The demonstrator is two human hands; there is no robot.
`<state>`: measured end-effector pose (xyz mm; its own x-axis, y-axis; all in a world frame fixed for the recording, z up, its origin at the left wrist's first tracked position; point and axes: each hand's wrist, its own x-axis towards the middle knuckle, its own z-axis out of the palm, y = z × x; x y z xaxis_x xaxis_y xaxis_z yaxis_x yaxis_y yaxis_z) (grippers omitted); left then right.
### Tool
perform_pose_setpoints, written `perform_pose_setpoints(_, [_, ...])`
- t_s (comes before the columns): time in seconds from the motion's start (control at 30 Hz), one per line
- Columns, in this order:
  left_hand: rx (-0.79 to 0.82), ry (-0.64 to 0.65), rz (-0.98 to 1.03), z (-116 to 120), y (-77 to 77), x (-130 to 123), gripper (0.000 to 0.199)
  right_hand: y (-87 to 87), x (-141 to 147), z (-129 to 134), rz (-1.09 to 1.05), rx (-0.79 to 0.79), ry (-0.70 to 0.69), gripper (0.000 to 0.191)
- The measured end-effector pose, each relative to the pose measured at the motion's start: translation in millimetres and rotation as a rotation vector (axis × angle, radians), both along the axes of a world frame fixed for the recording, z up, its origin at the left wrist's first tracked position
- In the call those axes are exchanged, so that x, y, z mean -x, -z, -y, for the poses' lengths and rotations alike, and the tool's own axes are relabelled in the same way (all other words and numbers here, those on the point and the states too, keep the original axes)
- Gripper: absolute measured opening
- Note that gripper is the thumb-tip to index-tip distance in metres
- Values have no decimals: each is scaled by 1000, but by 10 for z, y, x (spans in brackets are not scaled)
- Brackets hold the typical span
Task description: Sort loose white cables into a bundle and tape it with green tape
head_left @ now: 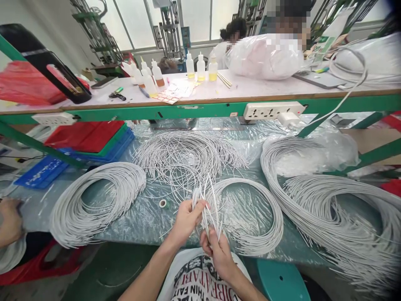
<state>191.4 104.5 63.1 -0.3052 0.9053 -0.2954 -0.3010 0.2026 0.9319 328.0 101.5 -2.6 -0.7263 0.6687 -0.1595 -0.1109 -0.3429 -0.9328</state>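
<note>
My left hand (188,219) is closed around the upper part of a bundle of thin white cables (208,205) in front of my chest. Lower on the same bundle, my right hand (216,246) grips the strands with its fingers curled. Several cable ends stick up above my left hand. To the right of the bundle lies a looped coil of white cable (277,221), which seems to join the strands I hold. Just beyond my hands sits a large tangled heap of white cables (184,154). A small roll of tape (163,203) rests left of my left hand.
More cable coils lie at left (70,213) and right (313,196). Red, green and blue trays (119,144) are stacked behind the left coil. A green-edged shelf (200,109) spans the back, carrying squeeze bottles (201,69) and a power strip (272,110). Another person's hand (11,221) shows far left.
</note>
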Motion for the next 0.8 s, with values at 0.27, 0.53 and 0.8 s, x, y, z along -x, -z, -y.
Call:
perform_pose_setpoints(0.27, [27, -155, -134, 42, 128, -84, 43, -91, 155, -80, 1, 74, 139, 46])
perform_pose_setpoints(0.53, [-35, -293, 7, 2, -27, 10, 43, -117, 129, -122, 45, -79, -25, 43])
perform_pose_setpoints(0.8, [-46, -295, 33, -37, -91, 111, 40, -75, 2, -150, 133, -352, -109, 42])
